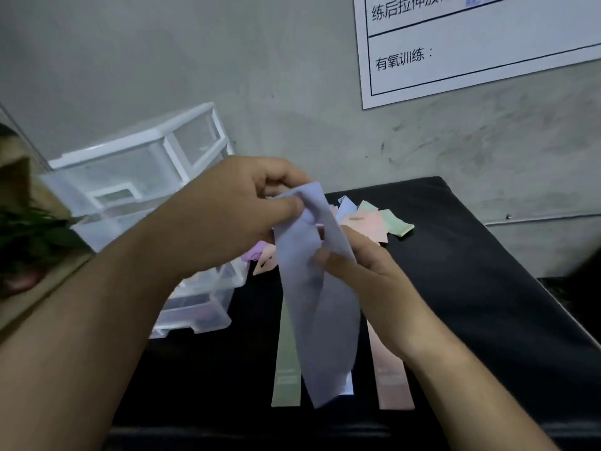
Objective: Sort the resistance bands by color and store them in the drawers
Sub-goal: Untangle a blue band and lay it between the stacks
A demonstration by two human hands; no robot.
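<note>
A pale blue-lilac resistance band (320, 307) hangs in the air between both hands over the black table (471, 288). My left hand (234, 209) pinches its top end. Lower down, my right hand (364, 271) grips the band's middle from the right. Under it a green band (286, 362) and a pink band (392, 375) lie flat and straight on the table. Behind my hands sits a loose pile of pink, green and blue bands (374, 219). A white-framed clear drawer unit (136, 167) stands at the left with drawers pulled out; a purple band (257, 250) shows at one drawer.
A grey concrete wall rises behind the table, with a white printed sheet (471, 43) stuck on it at the upper right. Green leaves (29, 232) and a brown surface lie at the far left. The table's right edge drops off near the frame's right side.
</note>
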